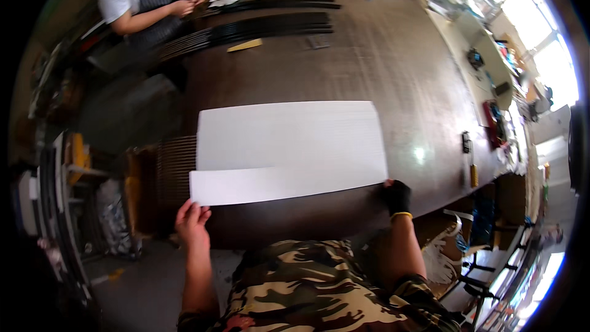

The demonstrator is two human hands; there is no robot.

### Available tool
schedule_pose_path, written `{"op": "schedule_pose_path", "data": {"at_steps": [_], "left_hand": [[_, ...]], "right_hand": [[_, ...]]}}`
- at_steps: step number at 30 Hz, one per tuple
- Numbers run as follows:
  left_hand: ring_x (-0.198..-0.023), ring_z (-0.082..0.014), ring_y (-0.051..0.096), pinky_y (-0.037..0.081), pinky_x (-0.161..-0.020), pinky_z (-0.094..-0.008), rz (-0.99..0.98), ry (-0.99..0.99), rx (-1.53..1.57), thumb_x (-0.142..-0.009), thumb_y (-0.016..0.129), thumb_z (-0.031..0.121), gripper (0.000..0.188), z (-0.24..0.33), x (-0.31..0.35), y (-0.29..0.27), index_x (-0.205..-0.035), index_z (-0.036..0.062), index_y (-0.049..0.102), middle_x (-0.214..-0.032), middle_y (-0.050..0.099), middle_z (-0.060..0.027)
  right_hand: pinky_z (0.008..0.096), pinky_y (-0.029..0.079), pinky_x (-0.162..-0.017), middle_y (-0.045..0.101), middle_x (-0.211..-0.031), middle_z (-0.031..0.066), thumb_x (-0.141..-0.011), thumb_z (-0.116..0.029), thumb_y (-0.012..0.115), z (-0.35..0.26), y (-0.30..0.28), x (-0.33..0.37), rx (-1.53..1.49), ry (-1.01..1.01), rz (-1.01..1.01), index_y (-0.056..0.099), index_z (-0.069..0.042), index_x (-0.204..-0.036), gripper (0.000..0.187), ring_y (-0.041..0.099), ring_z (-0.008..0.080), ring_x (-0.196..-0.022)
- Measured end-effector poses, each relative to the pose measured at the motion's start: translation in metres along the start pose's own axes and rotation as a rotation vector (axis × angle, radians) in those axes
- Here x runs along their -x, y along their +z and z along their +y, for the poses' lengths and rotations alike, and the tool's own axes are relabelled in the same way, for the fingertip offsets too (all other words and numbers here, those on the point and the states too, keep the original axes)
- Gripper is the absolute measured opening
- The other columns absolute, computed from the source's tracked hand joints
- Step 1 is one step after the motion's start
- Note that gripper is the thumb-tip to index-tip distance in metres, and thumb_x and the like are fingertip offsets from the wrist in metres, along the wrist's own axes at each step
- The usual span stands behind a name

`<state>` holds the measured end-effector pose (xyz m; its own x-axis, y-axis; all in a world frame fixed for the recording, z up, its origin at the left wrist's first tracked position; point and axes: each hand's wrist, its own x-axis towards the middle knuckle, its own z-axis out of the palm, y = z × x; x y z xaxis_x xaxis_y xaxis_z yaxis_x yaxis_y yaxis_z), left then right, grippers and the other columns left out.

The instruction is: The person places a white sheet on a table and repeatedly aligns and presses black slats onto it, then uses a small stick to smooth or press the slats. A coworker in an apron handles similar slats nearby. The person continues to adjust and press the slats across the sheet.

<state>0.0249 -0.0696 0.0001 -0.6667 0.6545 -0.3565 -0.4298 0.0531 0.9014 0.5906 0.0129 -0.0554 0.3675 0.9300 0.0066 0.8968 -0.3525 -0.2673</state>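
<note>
Left hand (pixel 194 224) pinches near left corner of white sheet (pixel 289 138) over counter (pixel 393 67); black-gloved right hand (pixel 396 198) clamps its near right corner

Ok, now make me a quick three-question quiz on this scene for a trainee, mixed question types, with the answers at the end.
1. Which of the person's own hands wears a black glove?
2. True or false: the black strips lie between the person and the white sheet.
3. The left hand touches the brighter white strip at its: A) far left corner; B) near left corner; C) far right corner.

Key:
1. The right hand.
2. False: the black strips lie on the far side of the white sheet.
3. B.
</note>
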Motion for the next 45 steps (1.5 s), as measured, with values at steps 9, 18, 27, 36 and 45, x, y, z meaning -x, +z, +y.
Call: {"op": "schedule_pose_path", "data": {"at_steps": [9,18,27,36,45], "left_hand": [[-0.080,-0.0121,0.065,0.055,-0.072,-0.0240,0.054,0.046,-0.271,-0.089,0.071,0.001,0.019,-0.007,-0.014,-0.002,-0.108,-0.0021,0.068,-0.092,0.068,-0.0057],[-0.075,-0.0113,0.062,0.052,-0.073,-0.0267,0.109,0.285,-0.624,-0.084,0.077,0.008,0.021,-0.051,-0.041,-0.012,-0.103,0.0004,0.071,-0.083,0.069,-0.0029],[-0.077,-0.0124,0.063,0.053,-0.074,-0.0274,0.095,0.281,-0.640,-0.084,0.077,0.008,0.018,-0.043,-0.034,-0.009,-0.099,-0.0006,0.071,-0.086,0.070,-0.0041],[-0.074,-0.0166,0.065,0.053,-0.073,-0.0307,0.123,0.354,-0.787,-0.081,0.078,0.009,0.018,-0.045,-0.035,-0.009,-0.097,0.0015,0.071,-0.084,0.070,-0.0058],[-0.088,-0.0243,0.061,0.051,-0.081,-0.0402,0.214,0.419,-1.166,-0.070,0.087,0.019,0.029,-0.027,-0.035,-0.009,-0.092,0.0098,0.070,-0.090,0.065,-0.0046]], "right_hand": [[0.0392,0.055,-0.079,0.073,-0.087,0.0185,-0.086,-0.032,0.072,-0.018,-0.009,0.002,-0.211,0.254,0.014,0.076,-0.003,-0.090,0.030,0.072,0.0318,-0.085],[0.0413,0.055,-0.080,0.073,-0.088,0.0192,-0.087,-0.035,0.070,-0.010,-0.005,-0.004,-0.135,0.225,-0.002,0.077,-0.004,-0.091,0.033,0.071,0.0340,-0.086],[0.0432,0.054,-0.081,0.073,-0.090,0.0193,-0.089,-0.039,0.066,0.000,0.002,-0.007,-0.073,0.203,-0.030,0.077,-0.004,-0.093,0.037,0.070,0.0356,-0.089],[0.0433,0.054,-0.081,0.073,-0.089,0.0191,-0.089,-0.037,0.065,0.001,0.004,-0.007,-0.050,0.171,-0.002,0.076,-0.004,-0.091,0.035,0.070,0.0357,-0.089],[0.0432,0.054,-0.081,0.073,-0.087,0.0189,-0.089,-0.039,0.066,0.009,0.011,-0.008,-0.100,0.242,-0.011,0.076,-0.004,-0.090,0.036,0.071,0.0345,-0.088]]}}
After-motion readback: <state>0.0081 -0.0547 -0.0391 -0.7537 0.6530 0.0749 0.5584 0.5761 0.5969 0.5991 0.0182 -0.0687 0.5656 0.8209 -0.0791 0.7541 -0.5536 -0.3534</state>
